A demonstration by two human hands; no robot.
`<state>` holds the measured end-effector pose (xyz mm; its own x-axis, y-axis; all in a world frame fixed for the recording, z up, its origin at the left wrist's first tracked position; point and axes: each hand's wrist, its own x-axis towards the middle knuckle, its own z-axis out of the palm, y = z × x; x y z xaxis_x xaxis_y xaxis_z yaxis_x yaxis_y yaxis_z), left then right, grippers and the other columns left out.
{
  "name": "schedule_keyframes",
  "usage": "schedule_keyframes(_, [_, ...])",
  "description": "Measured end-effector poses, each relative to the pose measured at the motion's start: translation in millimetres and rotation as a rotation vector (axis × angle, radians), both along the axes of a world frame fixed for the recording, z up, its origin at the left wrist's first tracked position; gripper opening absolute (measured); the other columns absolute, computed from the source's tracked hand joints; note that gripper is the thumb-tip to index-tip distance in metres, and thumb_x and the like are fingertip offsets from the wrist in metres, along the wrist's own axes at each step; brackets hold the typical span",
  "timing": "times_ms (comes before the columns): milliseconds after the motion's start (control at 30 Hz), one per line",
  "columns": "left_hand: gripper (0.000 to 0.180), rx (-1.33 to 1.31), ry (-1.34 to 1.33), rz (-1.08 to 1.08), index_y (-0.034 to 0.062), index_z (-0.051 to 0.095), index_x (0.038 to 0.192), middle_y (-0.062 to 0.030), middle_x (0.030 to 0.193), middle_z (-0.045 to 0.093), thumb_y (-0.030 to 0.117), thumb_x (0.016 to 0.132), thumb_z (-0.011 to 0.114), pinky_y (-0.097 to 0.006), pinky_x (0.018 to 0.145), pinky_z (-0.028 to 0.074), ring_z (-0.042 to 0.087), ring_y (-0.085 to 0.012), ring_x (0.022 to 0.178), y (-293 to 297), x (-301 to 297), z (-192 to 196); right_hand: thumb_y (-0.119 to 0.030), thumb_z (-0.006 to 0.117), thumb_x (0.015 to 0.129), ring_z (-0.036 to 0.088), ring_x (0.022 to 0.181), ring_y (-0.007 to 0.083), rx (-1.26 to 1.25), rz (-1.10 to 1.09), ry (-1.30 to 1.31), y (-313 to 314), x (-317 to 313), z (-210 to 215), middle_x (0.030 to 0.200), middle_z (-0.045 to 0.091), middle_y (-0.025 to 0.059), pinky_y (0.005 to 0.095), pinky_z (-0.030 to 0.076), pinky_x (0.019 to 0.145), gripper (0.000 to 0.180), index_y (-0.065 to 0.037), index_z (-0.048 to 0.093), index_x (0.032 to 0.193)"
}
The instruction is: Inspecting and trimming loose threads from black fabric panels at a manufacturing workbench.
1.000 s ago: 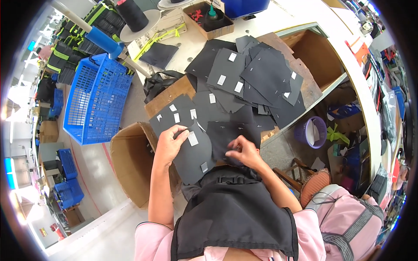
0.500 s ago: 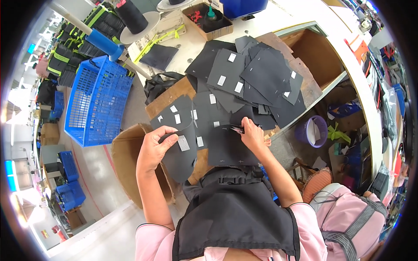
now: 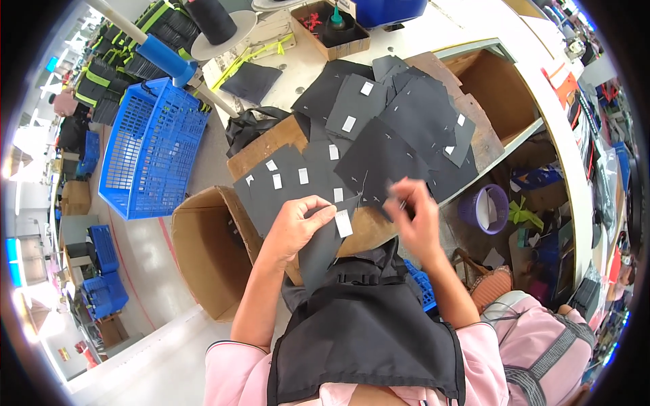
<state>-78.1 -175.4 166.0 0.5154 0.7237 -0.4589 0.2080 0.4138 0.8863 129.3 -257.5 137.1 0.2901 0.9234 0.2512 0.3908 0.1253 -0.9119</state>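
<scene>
My left hand (image 3: 296, 227) pinches a dark grey fabric panel (image 3: 319, 254) between thumb and fingers near its upper edge. A white label (image 3: 344, 224) sits on that panel, close to my fingertips, and the panel's lower part hangs toward my lap. My right hand (image 3: 416, 220) is curled and smeared by motion, to the right of the panel. Small thread snips (image 3: 402, 203) show partly in it, mostly hidden by the fingers. Ahead of both hands a black panel (image 3: 382, 161) with small pale marks lies on a heap of dark panels (image 3: 423, 111). Further labelled grey panels (image 3: 288, 189) lie left of it.
A cardboard box (image 3: 203, 254) stands open on the left, with a blue basket (image 3: 152, 149) beyond it. On the white table (image 3: 447, 34) are a thread cone (image 3: 211, 26) and a small tray (image 3: 349, 49). A purple bin (image 3: 497, 206) stands below right. Another person (image 3: 542, 338) sits close at right.
My left hand has moved right, bringing the labelled panel to the middle. The black panel near my lap now lies farther out on the heap. My right hand has shifted slightly right.
</scene>
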Motion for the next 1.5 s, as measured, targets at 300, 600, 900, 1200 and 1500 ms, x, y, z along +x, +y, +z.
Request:
schedule_keyframes(300, [0.02,-0.12,-0.086,-0.005,0.0009,0.061,0.103,-0.0006,0.082,0.062,0.013,0.086,0.062,-0.019,0.064,0.045,0.055,-0.0049,0.072,-8.8,14.5,8.2,-0.006,0.07,0.068,0.057,0.061,0.0245,-0.015,0.072,-0.245,-29.7,-19.7,16.5,0.084,0.054,0.0082,0.0326,0.046,0.054,0.029,-0.007,0.059,0.094])
schedule_keyframes(600, [0.03,0.051,-0.025,-0.082,0.0021,0.058,0.113,-0.0053,0.096,0.062,0.012,0.085,0.062,-0.023,0.076,0.045,0.055,-0.0075,0.084,-12.6,14.7,16.2,-0.004,0.07,0.067,0.056,0.06,0.0229,0.096,0.012,-0.366,-29.0,-22.1,11.4,0.075,0.054,0.0067,0.0329,0.045,0.053,0.026,-0.006,0.061,0.091])
schedule_keyframes(900, [0.032,0.126,-0.007,-0.105,0.0022,0.056,0.115,-0.0046,0.099,0.062,0.009,0.084,0.062,-0.024,0.078,0.044,0.056,-0.0086,0.086,-13.1,16.7,19.0,-0.004,0.07,0.068,0.056,0.059,0.0233,0.088,0.018,-0.317,-35.6,-23.6,17.5,0.075,0.054,0.0074,0.032,0.045,0.054,0.025,-0.005,0.061,0.092])
schedule_keyframes(1200, [0.033,0.133,0.014,-0.115,0.0016,0.055,0.116,-0.0059,0.101,0.062,0.007,0.084,0.062,-0.025,0.08,0.045,0.057,-0.0097,0.09,-12.3,14.9,19.6,-0.003,0.07,0.068,0.056,0.059,0.024,0.031,0.0,-0.268,-37.1,-21.7,18.7,0.076,0.055,0.0085,0.0325,0.046,0.053,0.024,-0.005,0.061,0.09])
schedule_keyframes(1500, [0.034,0.192,0.014,-0.158,0.0007,0.054,0.116,-0.0064,0.109,0.059,0.006,0.083,0.062,-0.026,0.081,0.045,0.058,-0.0114,0.092,-12.1,15.7,26.6,-0.004,0.072,0.065,0.056,0.059,0.0241,0.032,0.059,-0.312,-41.3,-22.5,22.7,0.075,0.054,0.0083,0.0326,0.046,0.052,0.028,-0.004,0.06,0.09])
